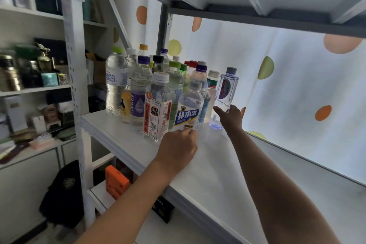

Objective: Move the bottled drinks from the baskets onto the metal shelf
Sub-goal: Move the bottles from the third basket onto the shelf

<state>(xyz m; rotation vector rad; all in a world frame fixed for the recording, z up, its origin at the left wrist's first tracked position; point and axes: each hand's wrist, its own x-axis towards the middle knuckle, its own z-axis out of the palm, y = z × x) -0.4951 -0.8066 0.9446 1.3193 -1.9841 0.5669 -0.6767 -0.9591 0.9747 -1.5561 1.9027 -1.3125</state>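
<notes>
A cluster of bottled drinks (150, 89) stands upright on the left part of the white metal shelf (208, 164). At its front edge, the left hand (178, 149) grips the base of a blue-labelled bottle (189, 110), fingers (188, 131) curled tight around it. Just right of the cluster, the right hand (231, 118) holds a small grey-capped bottle (226, 88) from below, raised above the shelf and slightly tilted, fingers wrapped round its bottom. A dotted curtain (297, 77) hangs behind.

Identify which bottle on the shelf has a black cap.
The dark bottle in the middle of the cluster, behind the purple-capped one; every other visible cap is coloured, white or grey.
</notes>
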